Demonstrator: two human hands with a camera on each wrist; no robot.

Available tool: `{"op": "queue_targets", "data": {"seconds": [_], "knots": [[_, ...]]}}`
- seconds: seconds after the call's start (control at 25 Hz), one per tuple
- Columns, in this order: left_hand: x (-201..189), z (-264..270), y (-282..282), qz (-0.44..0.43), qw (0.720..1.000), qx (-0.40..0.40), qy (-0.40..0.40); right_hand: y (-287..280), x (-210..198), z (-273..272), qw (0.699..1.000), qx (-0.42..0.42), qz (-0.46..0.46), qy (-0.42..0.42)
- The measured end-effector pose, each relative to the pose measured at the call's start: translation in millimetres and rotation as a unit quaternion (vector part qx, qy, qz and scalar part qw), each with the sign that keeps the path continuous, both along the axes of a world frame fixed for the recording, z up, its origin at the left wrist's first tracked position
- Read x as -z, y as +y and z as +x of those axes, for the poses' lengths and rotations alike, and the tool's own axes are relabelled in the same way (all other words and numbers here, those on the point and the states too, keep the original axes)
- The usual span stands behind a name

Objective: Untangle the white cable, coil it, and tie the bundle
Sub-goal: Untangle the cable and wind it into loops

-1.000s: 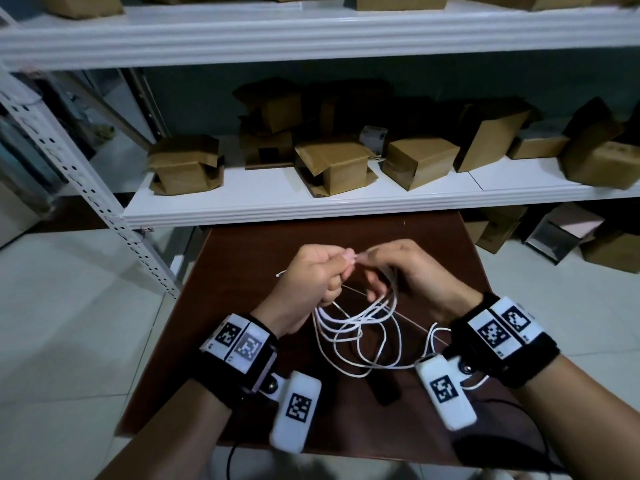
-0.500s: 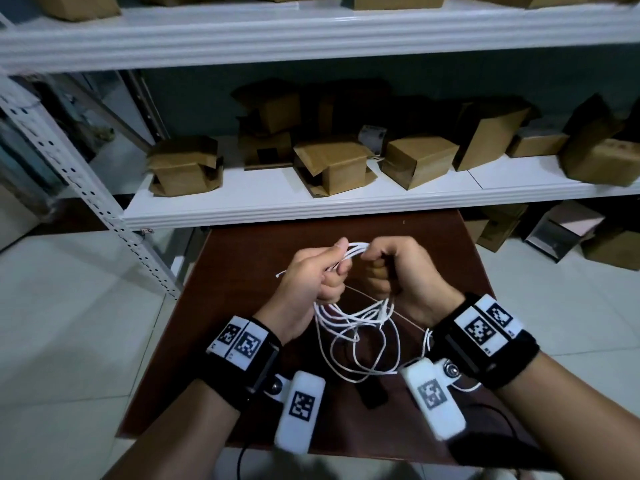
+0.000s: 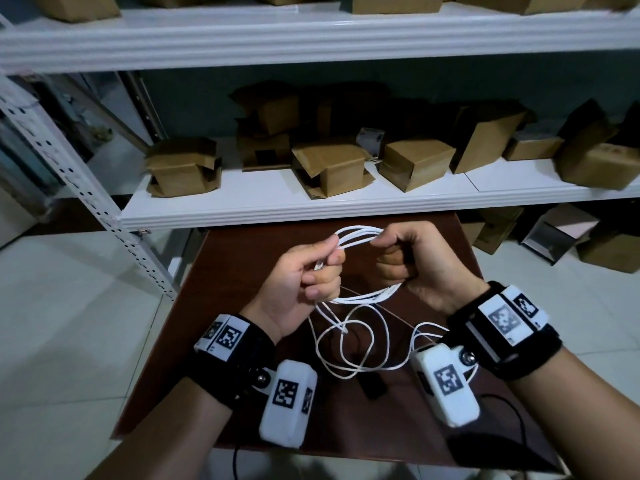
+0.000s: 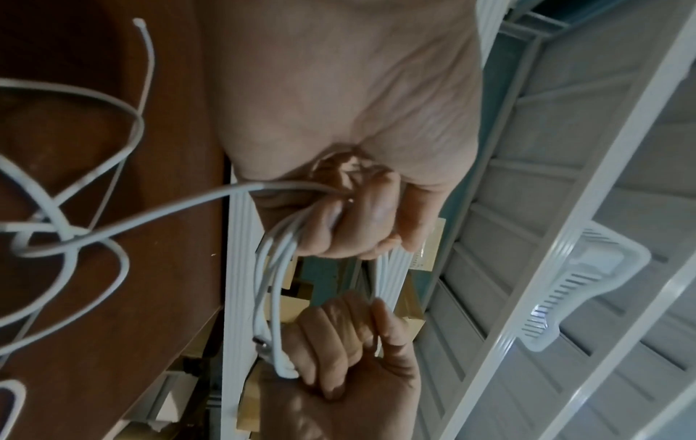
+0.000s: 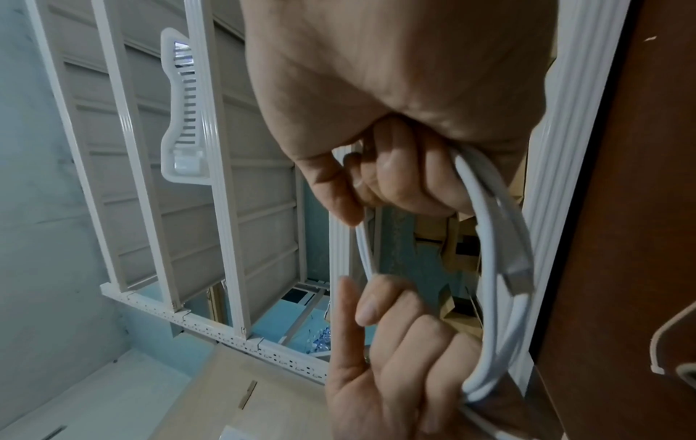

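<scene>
Above the table (image 3: pixel 242 258), both hands gripped the cable (image 3: pixel 358 233). The right hand (image 3: pixel 412 261) fisted round the coiled strands; the left hand (image 3: pixel 298 282) curled round them opposite. Loose loops trailed below.

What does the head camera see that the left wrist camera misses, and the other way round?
Only the head view shows the whole scene: the brown table, the cardboard boxes on the white shelf, both wrist cameras, and a small dark object lying under the loose loops. Only the left wrist view shows, close up, a white plug end by the right hand's fingers and a loose thin tip over the table. Both show the left hand and right hand gripping the coiled white cable, with tangled slack hanging below.
</scene>
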State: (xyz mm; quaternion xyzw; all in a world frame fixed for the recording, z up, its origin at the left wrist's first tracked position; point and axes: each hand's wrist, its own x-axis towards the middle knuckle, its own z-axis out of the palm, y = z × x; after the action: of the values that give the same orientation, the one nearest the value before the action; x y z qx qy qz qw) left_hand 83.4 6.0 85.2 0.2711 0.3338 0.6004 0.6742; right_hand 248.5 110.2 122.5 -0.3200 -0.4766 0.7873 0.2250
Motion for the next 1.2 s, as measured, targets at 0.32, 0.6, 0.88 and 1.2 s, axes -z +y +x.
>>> {"op": "queue_targets", "data": {"seconds": [0.32,0.6,0.88,1.2], "knots": [[-14.3,-12.5,2.6,-0.06,0.994,-0.04,0.085,0.8,-4.6,9.7,0.997,-0.061,0.033,-0.034],[4.2,-1.0,-4.4,-0.088,0.98,-0.089,0.153,0.1,7.6,10.9,0.989,-0.145,-0.035,0.004],[5.2,12.0,-1.9,-0.11,0.964,-0.147,0.191,-1.1,8.0,5.7,0.974,-0.213,0.026,-0.073],[9.0,16.5,-1.4,-0.052,0.933,-0.154,0.322,-0.5,8.4,10.3,0.954,-0.208,0.139,-0.164]]}}
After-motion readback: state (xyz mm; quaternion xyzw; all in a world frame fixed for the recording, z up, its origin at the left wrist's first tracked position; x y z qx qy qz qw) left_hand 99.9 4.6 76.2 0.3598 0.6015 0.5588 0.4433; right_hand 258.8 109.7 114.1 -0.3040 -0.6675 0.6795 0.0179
